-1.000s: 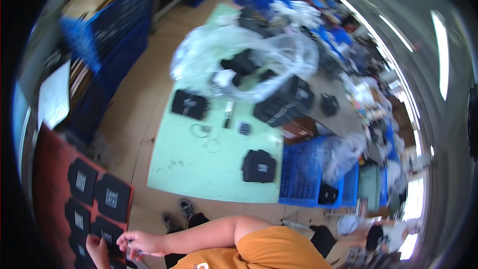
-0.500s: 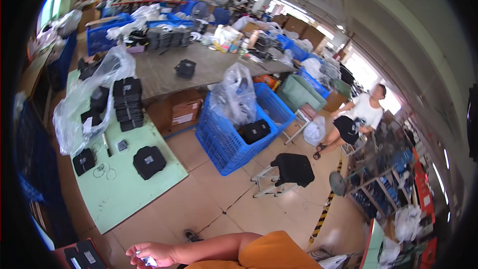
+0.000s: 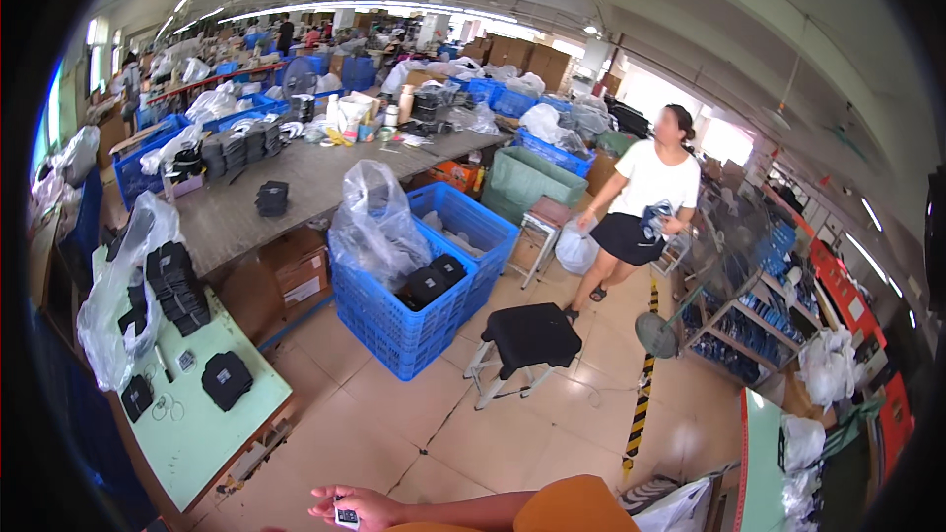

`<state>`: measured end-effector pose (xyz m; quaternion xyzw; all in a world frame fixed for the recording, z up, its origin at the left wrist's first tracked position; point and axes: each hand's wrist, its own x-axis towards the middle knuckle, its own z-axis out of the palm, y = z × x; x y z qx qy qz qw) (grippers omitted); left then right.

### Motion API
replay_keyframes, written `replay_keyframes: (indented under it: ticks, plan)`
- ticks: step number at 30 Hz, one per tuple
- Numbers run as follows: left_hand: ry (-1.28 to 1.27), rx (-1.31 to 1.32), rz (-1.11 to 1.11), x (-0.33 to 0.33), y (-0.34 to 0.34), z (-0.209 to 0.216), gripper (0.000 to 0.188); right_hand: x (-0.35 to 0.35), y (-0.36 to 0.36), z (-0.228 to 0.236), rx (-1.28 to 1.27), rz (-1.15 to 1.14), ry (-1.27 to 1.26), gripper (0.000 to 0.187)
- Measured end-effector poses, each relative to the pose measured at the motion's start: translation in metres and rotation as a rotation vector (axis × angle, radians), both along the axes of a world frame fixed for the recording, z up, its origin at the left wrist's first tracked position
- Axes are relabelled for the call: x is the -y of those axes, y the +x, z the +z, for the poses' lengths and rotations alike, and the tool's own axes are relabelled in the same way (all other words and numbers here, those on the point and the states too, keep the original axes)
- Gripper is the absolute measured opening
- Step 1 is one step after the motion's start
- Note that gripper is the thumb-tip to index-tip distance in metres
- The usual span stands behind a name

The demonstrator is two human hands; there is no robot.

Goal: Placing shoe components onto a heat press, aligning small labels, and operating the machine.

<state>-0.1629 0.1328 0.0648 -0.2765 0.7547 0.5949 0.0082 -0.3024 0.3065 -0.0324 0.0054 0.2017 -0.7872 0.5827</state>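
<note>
My right hand (image 3: 363,506) is at the lower edge, at the end of a bare forearm coming out of an orange sleeve. It is closed on a small white rectangular piece (image 3: 346,516) with dark markings, too small to name. My left hand is out of view. To the left stands a pale green table (image 3: 212,429). On it lie a flat black fabric piece (image 3: 227,381), a stack of similar black pieces (image 3: 177,286), a small greyish square stack (image 3: 185,361) and a clear plastic bag (image 3: 110,305).
Blue crates (image 3: 394,330) hold a clear bag and black pieces. Beside them stands a stool with a black seat (image 3: 532,335). A person in a white top (image 3: 658,182) is beyond it, near a standing fan (image 3: 657,335). Striped tape (image 3: 639,414) crosses the tiled floor.
My view has swung up and to the right, so table and crates sit further left. The person has come nearer. My right hand still holds the small piece.
</note>
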Motion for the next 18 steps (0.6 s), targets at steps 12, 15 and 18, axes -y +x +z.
replay_keyframes:
  ticks: [12, 15, 18]
  plan:
    - [0.424, -0.001, -0.429, -0.148, -0.111, -0.028, 0.020, -0.120, -0.031, 0.040, -0.180, -0.278, 0.132, 0.047]
    - [0.490, 0.004, -0.484, -0.156, -0.120, -0.032, 0.019, -0.129, -0.036, 0.044, -0.163, -0.305, 0.196, 0.048]
    - [0.510, -0.022, -0.464, -0.168, -0.123, -0.020, 0.018, -0.134, -0.038, 0.050, -0.179, -0.300, 0.234, 0.047]
